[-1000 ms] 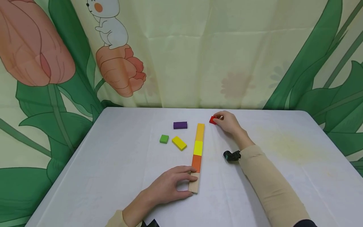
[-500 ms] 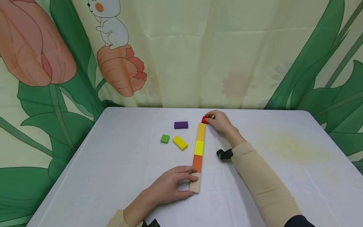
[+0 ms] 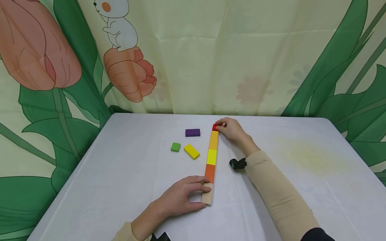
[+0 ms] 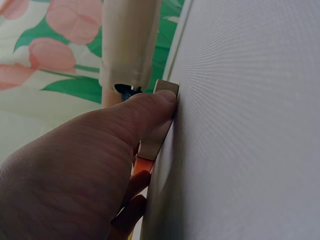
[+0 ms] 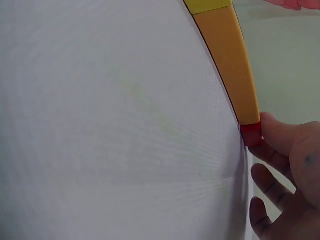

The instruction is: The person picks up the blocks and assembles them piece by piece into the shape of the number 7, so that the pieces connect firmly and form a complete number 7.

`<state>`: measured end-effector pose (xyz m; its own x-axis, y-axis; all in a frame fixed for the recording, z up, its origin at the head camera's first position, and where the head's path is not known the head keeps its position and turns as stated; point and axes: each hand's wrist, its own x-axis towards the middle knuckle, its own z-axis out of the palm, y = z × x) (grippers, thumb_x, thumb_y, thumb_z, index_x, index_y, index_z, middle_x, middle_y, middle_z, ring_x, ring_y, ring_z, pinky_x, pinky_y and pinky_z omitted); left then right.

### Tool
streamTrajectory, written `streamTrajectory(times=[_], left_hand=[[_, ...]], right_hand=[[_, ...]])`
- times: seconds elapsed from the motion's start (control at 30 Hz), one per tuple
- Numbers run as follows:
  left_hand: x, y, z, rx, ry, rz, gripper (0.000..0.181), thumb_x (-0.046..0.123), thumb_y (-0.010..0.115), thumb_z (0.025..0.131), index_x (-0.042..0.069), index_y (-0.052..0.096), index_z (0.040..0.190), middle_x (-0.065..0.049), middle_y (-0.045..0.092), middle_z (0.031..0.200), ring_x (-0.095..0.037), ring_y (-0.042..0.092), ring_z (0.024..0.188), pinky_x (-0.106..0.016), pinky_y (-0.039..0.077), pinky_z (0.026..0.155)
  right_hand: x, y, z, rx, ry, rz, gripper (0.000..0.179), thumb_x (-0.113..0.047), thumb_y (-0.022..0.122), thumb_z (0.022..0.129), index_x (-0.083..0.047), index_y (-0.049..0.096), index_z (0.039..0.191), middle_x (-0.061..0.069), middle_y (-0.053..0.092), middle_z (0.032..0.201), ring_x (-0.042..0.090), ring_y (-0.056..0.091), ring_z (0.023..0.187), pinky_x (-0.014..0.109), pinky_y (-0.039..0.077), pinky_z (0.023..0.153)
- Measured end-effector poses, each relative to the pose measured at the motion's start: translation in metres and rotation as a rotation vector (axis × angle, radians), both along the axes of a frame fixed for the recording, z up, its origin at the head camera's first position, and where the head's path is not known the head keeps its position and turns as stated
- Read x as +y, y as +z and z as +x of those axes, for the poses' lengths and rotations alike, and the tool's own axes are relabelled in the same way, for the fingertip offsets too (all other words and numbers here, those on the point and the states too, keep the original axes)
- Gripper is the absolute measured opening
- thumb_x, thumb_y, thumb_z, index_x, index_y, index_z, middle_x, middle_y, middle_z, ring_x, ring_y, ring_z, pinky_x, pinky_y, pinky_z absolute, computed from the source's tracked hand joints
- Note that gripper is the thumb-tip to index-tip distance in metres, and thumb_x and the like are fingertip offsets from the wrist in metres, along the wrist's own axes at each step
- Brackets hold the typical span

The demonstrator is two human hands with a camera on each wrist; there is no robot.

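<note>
A straight row of toy blocks runs away from me on the table: plain wood (image 3: 207, 196) nearest, then orange (image 3: 209, 173), bright yellow (image 3: 211, 157) and yellow-orange (image 3: 213, 140). My left hand (image 3: 181, 197) holds the plain wood block, thumb at its near end and fingers along its top and left side; one fingertip lies by the orange block. At the far end, my right hand (image 3: 233, 130) pinches a small red block (image 3: 215, 127) between thumb and fingers. In the right wrist view the red block (image 5: 251, 134) meets the end of the yellow-orange block (image 5: 232, 70).
Left of the row lie a purple block (image 3: 192, 133), a small green block (image 3: 175, 147) and a loose yellow block (image 3: 191, 152). A white cloth covers the table (image 3: 120, 174). Behind it hangs a printed curtain (image 3: 193, 67).
My right hand has moved left with the red block, bringing it from right of the row to the row's far end. The left hand stays on the wood block.
</note>
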<state>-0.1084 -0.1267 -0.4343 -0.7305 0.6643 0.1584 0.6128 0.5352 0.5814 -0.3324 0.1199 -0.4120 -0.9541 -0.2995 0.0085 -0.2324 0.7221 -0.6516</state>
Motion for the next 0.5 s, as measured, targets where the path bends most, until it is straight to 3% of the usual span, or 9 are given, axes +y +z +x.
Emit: streamTrajectory(times=[0.5], left_hand=[[0.0004,0.001,0.0,-0.034,0.011,-0.021,0.039,0.029,0.08,0.088,0.023,0.073,0.126,0.013,0.057,0.139,-0.008,0.05,0.129,-0.032,0.044,0.107]], right_hand=[[-0.0042,0.0044,0.0026,-0.064,-0.003,0.021,0.03,-0.018,0.063,0.101,-0.009,0.07,0.128,0.011,0.063,0.12,0.029,0.052,0.105,0.039,0.049,0.09]])
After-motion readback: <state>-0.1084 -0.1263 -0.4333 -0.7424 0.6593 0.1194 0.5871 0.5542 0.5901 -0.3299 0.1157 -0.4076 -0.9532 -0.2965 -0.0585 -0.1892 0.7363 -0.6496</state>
